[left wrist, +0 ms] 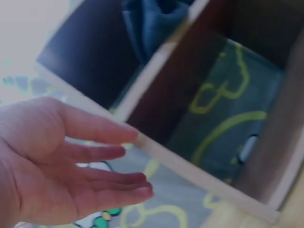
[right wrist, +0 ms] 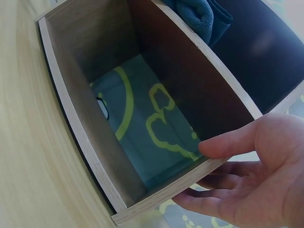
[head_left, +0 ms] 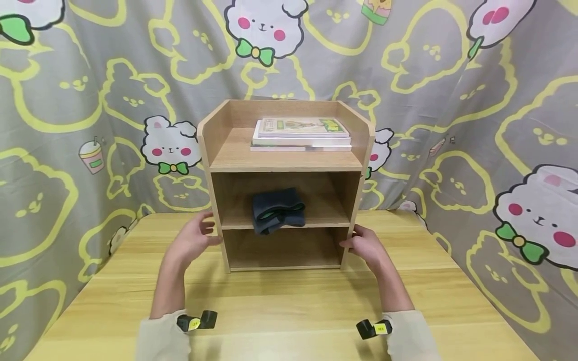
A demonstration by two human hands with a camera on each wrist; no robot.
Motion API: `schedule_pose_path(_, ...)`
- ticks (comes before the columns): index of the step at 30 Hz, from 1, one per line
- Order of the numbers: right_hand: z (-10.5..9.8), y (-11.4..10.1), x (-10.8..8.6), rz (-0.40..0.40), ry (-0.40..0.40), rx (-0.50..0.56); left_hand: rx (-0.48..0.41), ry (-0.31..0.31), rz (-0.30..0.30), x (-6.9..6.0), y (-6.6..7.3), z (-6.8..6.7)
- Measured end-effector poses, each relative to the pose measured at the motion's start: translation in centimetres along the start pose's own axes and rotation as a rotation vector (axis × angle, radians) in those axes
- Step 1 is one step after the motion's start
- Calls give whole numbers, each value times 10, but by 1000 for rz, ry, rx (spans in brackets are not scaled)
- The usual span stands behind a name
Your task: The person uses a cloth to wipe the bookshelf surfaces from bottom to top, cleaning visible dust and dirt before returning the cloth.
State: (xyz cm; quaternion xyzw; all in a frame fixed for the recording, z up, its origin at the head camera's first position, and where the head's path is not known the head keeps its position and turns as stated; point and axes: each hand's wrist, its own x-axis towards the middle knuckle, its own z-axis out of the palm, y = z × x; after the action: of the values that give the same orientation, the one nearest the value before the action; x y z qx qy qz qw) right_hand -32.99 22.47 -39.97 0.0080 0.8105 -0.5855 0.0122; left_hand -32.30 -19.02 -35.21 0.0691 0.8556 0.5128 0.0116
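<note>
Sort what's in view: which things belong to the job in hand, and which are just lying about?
Likely in the job:
shelf
left hand, thumb at its edge
right hand, gripping its side

Seemingly just lying about:
books, stacked on top
cloth, one level down

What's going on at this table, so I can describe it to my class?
A person has both hands at a wooden shelf unit standing on the table. The right hand grips the front edge of its right side, thumb inside and fingers outside. The left hand has its thumb at the left side's front edge, fingers loosely extended. A stack of books lies on top, and a dark blue cloth on the middle shelf hangs slightly over the front.
</note>
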Motion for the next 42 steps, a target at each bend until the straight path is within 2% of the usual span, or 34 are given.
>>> schedule_pose_path(3,1,0,0,3,-5,8,-23,-50,-4,8,-8,12)
schedule_pose_path(9,2,-1,0,5,4,19,-56,-29,-22,18,-19,26)
schedule_pose_path(12,1,-1,0,1,11,19,-34,-33,-41,18,-20,28)
schedule_pose_path(19,-3,-3,0,-30,16,14,46,-8,-32,21,-18,31)
schedule_pose_path(24,0,0,0,-44,57,-35,122,6,-69,19,-14,28)
schedule_pose_path(26,2,2,-1,-46,72,-89,149,29,-89,16,-15,27)
schedule_pose_path(29,1,2,-2,-65,58,-228,176,63,-110,13,-16,27)
schedule_pose_path(32,-4,-4,-7,-90,-5,-440,184,87,-117,12,-18,28)
schedule_pose_path(35,-10,-19,-15,-81,-104,-623,166,90,-120,14,-21,27)
schedule_pose_path(38,-10,-38,-24,-80,-162,-744,158,91,-126,15,-23,26)
schedule_pose_path(40,-7,-49,-28,-157,-130,-791,153,97,-132,16,-24,24)
schedule_pose_path(42,1,-61,-30,-276,-47,-801,153,98,-131,16,-24,22)
